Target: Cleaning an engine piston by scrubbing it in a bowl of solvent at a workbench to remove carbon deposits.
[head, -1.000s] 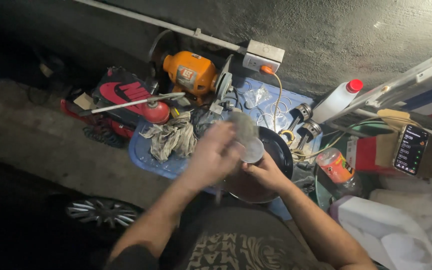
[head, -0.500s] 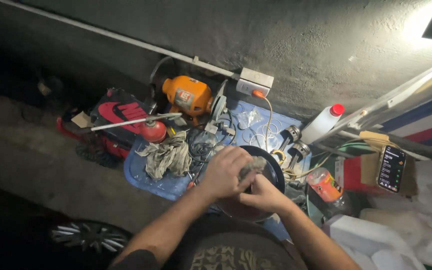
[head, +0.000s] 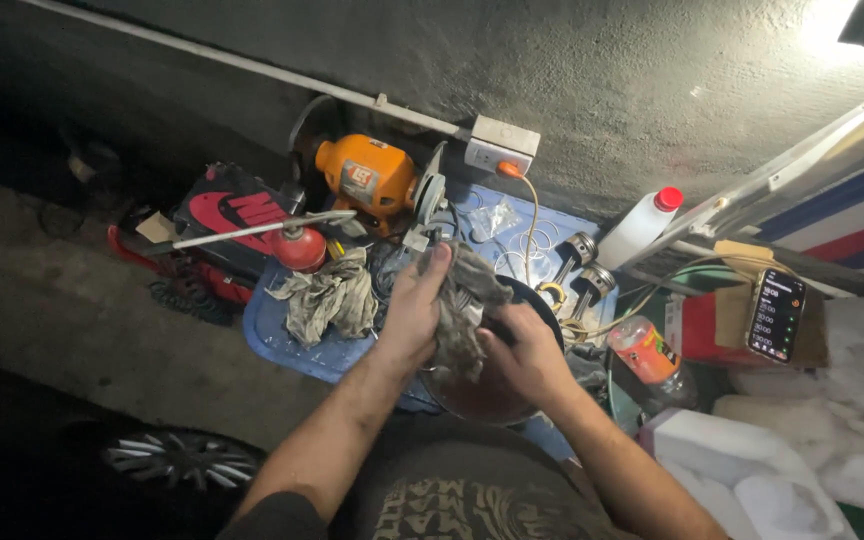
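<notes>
Far left is lying in deep shadow; shapes on the concrete floor (head: 72,320) are too dark to name. A silver wheel rim (head: 180,460) is showing at the bottom, half lost in the dark.

A black-and-red shoe box (head: 232,215) is sitting beside a red oil can (head: 299,247), whose thin metal spout is reaching left. A crumpled grey rag (head: 327,298) is lying on the blue plastic lid (head: 282,335). Behind it an orange bench grinder (head: 367,182) is standing, one wheel partly hidden in shadow.

The left hand (head: 412,310) is gripping a dirty grey cloth (head: 462,310), fingers curled over its top edge. The cloth is bunched between both hands, over a dark round pan (head: 497,395); what it is wrapping is hidden. The right hand (head: 522,355) is pressing against the cloth's lower side, its fingers clenched into the fabric. Most of the pan is covered by hands and cloth.

Right of the hands, two metal pistons (head: 584,262) are standing near a white bottle with a red cap (head: 640,225). An orange-labelled bottle (head: 647,350) is lying tilted. A phone with a lit screen (head: 775,315) is leaning on a cardboard box (head: 727,300). White foam (head: 742,475) is cut off by the lower edge.

Compared with half a second ago, the left hand is sitting higher on the cloth and more cloth is showing between the hands.
</notes>
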